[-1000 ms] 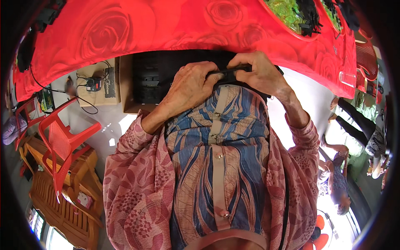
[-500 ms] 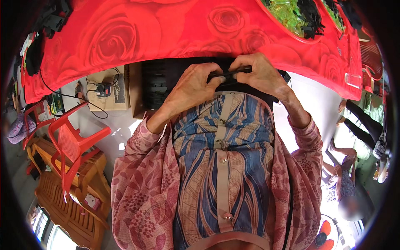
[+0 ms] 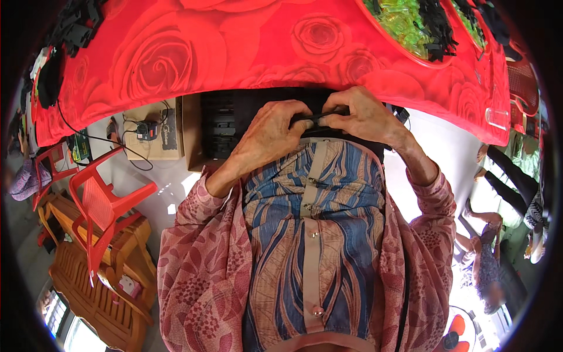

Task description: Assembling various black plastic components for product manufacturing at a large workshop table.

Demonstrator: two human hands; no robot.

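Observation:
My left hand (image 3: pixel 275 130) and my right hand (image 3: pixel 365 117) are close together in front of my chest, at the near edge of the red table. Both are closed, fingertips pinching a thin black strip-like piece (image 3: pixel 318 117) that spans the small gap between them. The fingers cover most of that piece, so its exact kind cannot be made out. Dark fabric (image 3: pixel 249 105) lies behind and below the hands.
A rose-patterned red cloth (image 3: pixel 234 47) covers the table. At its far right, a red-rimmed tray (image 3: pixel 431 62) holds yellow-green translucent pieces and black pieces; more black pieces (image 3: pixel 76 26) lie far left. Below left are an open carton (image 3: pixel 191 132) of black parts and a red chair (image 3: pixel 102 202).
Both hands have shifted slightly downward, toward me, and the right hand's grip on the black piece has changed a little. They still hold the piece between them.

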